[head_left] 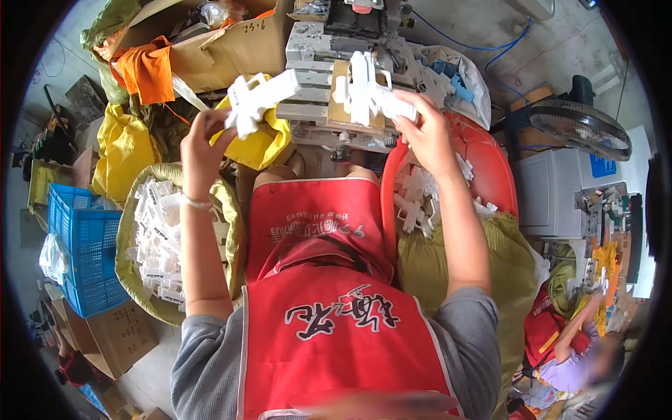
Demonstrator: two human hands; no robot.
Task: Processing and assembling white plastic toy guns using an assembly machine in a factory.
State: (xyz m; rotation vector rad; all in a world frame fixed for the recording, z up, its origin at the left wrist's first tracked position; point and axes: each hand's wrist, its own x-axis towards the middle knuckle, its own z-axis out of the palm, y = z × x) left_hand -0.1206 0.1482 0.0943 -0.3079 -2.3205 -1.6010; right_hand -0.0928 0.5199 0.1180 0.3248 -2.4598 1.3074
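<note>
My left hand [205, 143] pinches one end of a white plastic toy gun piece [255, 101] and holds it in the air, left of the machine. With thumb and fingers closed, my right hand [428, 136] grips the end of another white plastic toy gun piece [371, 94]. That one is over a brown board [339, 115] on the grey metal machine [304, 52]; whether it touches the board I cannot tell. Left of my lap, an olive sack [124, 238] holds many similar white pieces [157, 234]. More white pieces [416, 199] lie in a red basin [493, 150] at my right.
A cardboard box [231, 52] with an orange cloth [145, 73] stands at the far left, near yellow bags [126, 150]. A blue crate [91, 245] is farther left. At the right are a black fan [581, 129] and another person [570, 360] at work. Blue tubing [483, 47] crosses the floor behind.
</note>
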